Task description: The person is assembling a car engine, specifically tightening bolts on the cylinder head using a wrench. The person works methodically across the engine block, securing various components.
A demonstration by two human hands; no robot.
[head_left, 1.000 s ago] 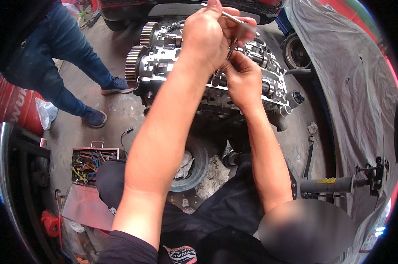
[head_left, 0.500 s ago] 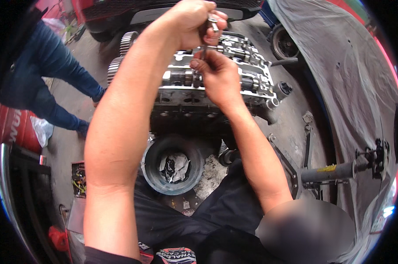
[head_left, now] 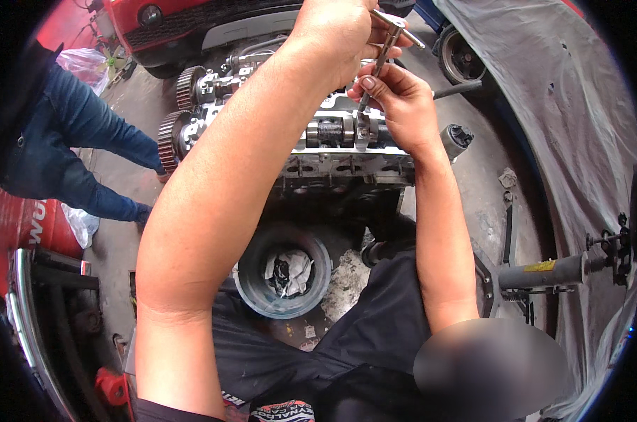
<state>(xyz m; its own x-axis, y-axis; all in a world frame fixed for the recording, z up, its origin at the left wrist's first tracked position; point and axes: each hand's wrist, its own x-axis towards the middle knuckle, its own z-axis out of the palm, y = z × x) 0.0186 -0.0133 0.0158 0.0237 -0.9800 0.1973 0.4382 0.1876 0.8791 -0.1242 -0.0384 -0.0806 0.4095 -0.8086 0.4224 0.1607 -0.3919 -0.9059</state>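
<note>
1. At twelve o'clock, over the cylinder head (head_left: 318,151), we are gripping a metal T-handle wrench (head_left: 385,46) with our left hand (head_left: 343,35), fingers closed around its top.
2. Our right hand (head_left: 396,105) is pinching the wrench's lower shaft, fingers closed.
3. Below, at six o'clock, a grey bucket (head_left: 251,281) is sitting on the floor.

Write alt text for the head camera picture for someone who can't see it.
Two bare hands work a slim metal T-handle tool on an engine cylinder head on the floor: the left hand grips its top, the right hand steadies the shaft. A round bucket sits below, and a person in jeans stands at left.
</note>
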